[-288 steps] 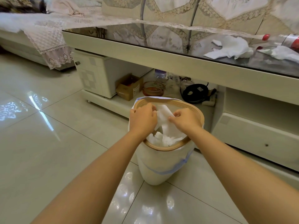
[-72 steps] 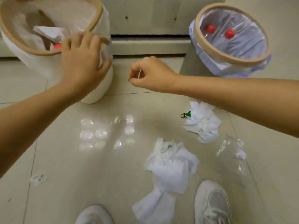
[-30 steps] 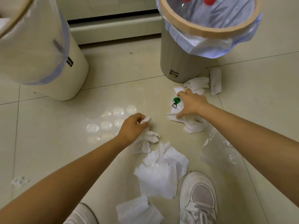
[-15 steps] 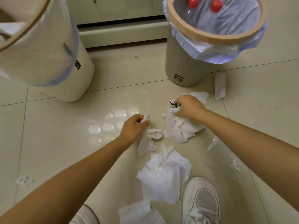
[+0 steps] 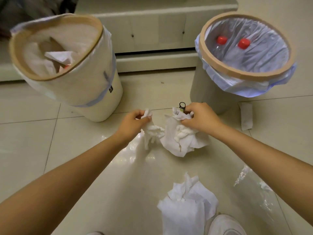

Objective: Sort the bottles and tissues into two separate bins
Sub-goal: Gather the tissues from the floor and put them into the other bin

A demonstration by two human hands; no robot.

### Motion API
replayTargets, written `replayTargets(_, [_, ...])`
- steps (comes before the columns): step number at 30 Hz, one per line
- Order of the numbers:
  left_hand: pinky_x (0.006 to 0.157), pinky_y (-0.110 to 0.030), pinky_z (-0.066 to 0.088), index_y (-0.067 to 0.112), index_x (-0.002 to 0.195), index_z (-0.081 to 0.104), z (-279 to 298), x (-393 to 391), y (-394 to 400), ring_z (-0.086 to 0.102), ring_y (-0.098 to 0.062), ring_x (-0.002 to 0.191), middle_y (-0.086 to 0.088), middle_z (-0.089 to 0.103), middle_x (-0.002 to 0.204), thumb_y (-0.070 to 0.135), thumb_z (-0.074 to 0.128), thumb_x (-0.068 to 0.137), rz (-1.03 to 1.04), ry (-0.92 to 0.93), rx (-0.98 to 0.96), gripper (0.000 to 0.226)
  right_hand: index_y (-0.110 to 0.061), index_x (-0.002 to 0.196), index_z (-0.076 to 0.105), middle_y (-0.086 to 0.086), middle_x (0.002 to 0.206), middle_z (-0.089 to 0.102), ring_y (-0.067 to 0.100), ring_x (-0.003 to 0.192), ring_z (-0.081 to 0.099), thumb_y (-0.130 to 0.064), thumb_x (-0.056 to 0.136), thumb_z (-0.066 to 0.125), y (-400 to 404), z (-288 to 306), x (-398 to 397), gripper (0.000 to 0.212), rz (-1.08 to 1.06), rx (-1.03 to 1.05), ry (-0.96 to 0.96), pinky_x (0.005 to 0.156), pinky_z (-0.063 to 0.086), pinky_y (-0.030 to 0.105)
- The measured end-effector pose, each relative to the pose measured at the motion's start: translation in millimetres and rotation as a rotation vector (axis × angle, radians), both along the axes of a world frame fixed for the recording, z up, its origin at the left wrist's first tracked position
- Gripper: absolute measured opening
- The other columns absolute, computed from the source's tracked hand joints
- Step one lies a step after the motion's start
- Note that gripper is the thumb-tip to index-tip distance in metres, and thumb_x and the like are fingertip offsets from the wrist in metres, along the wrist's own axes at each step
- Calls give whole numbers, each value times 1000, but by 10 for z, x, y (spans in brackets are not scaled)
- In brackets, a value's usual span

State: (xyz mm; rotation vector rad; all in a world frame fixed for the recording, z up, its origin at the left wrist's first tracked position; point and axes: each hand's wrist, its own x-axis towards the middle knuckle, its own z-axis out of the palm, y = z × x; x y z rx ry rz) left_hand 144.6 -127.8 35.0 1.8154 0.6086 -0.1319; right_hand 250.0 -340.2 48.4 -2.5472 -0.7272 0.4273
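Lifting clear of the pale tiled floor point(image 5: 50, 150), both handfuls of tissue now hang in the air, where half a second ago they were still dragging on the tiles; that means the pick-up is done and the carry to a bin is likely next. At far left stands the white, wood-rimmed bin lined with a white bag point(image 5: 94, 92), holding crumpled tissues and something red, which may be a bottle cap that does not belong there. Right of it, the left hand point(image 5: 133, 122) is closed on a small twisted white tissue point(image 5: 150, 131). The right hand point(image 5: 199, 118) grips a larger crumpled white tissue wad point(image 5: 179, 139) with a small black clip point(image 5: 182, 105) poking up. Far right, the grey bin with a bluish liner point(image 5: 203, 92) holds two red-capped clear plastic bottles point(image 5: 221, 40). More loose white tissues point(image 5: 186, 207) lie near, beside a white shoe point(image 5: 225, 226), which earlier sat lower in view.
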Motion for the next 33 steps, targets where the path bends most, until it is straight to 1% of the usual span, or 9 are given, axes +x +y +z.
replayTargets(4, [63, -21, 43, 18, 97, 66, 321, 51, 259, 57, -11, 77, 3, 62, 87, 29, 62, 91, 10, -66, 22, 13, -4, 68, 62, 10, 73, 59, 25, 66, 55, -22, 74, 68, 169, 180, -25, 20, 49, 43, -19, 58, 43, 37])
replayTargets(8, [63, -19, 47, 18, 95, 67, 771, 90, 537, 57, -6, 71, 4, 61, 82, 27, 64, 90, 12, -195, 99, 11, -26, 57, 54, -4, 70, 54, 12, 61, 49, -31, 78, 68, 291, 326, -59, 26, 73, 29, -54, 53, 35, 30])
replayTargets(13, [58, -13, 46, 22, 97, 68, 1401, 156, 931, 59, -4, 74, 5, 64, 85, 29, 63, 90, 34, -345, 236, 11, -27, 75, 69, -11, 79, 57, 6, 75, 50, -36, 79, 70, 435, 493, -77, 11, 145, 53, -105, 61, 43, 27])
replayTargets(17, [50, -15, 47, 22, 96, 68, 1816, 271, 1279, 61, -7, 69, 4, 67, 84, 26, 63, 89, 213, -481, 273, 10, -38, 75, 63, -21, 82, 53, 3, 83, 46, -41, 78, 69, 573, 693, -65, 7, 194, 74, -176, 64, 36, 22])
replayTargets(19, [57, -19, 53, 18, 103, 67, 1933, 320, 1505, 67, -11, 76, 1, 69, 91, 27, 63, 89, 311, -518, 261, 17, -36, 75, 65, -23, 81, 50, 4, 84, 45, -38, 77, 70, 653, 821, -72, 6, 188, 125, -237, 67, 38, 27])
replayTargets(22, [71, -34, 60, 17, 117, 62, 1897, 386, 1878, 71, -18, 85, -4, 69, 105, 36, 63, 88, 416, -444, 148, 35, -28, 80, 72, -22, 84, 51, 9, 87, 44, -35, 77, 70, 777, 989, -89, 8, 174, 181, -318, 70, 41, 33])
replayTargets(25, [72, -31, 58, 19, 122, 58, 1747, 385, 2041, 69, -16, 88, -1, 66, 110, 46, 63, 85, 442, -279, 205, 46, -23, 84, 74, -15, 89, 53, 11, 90, 43, -36, 77, 69, 908, 1104, -86, 16, 181, 195, -371, 73, 38, 34])
replayTargets(29, [83, -34, 52, 18, 127, 53, 1601, 295, 1993, 60, -23, 104, -4, 60, 118, 41, 61, 88, 433, -284, 241, 46, -24, 84, 75, -11, 95, 51, 12, 96, 40, -43, 77, 67, 1175, 1376, -88, 21, 176, 241, -461, 80, 39, 37])
replayTargets(33, [87, -30, 49, 15, 126, 54, 1532, 209, 2013, 57, -16, 104, 1, 58, 116, 38, 57, 92, 396, -331, 280, 41, -26, 85, 75, -9, 99, 52, 15, 100, 39, -52, 75, 58, 1620, 1791, -82, 33, 181, 339, -498, 84, 38, 42])
